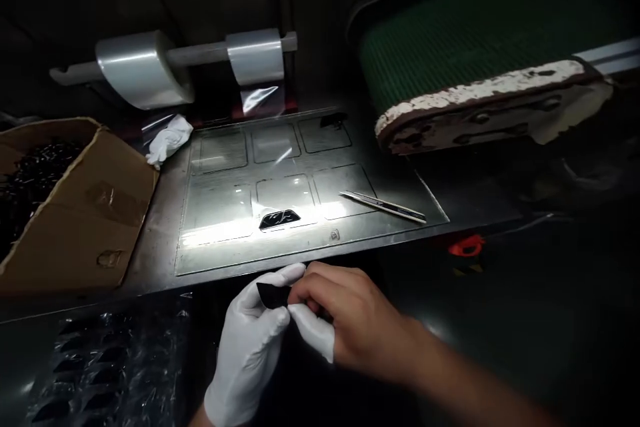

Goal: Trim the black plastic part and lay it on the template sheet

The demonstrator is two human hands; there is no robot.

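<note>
My left hand (pixel 253 340), in a white glove, grips a small flat black piece (pixel 273 295) between thumb and fingers, just in front of the table's front edge. My right hand (pixel 340 307) has a white cover on the thumb and bare fingers, and it pinches the right end of the same piece. Beyond my hands, a similar black piece (pixel 280 219) with a glossy surface lies on the marked metal sheet (pixel 240 253). Another dark piece (pixel 333 120) rests at the sheet's far right corner. A slim cutter knife (pixel 384 206) lies on the sheet's right part.
A cardboard box (pixel 100 213) of black parts stands left, beside a crumpled white cloth (pixel 170 140). Clear film rolls (pixel 140 69) hang on a bar behind. A green conveyor (pixel 465 33) juts in at upper right. Bagged black pieces (pixel 110 367) lie lower left; a red object (pixel 467 246) is at right.
</note>
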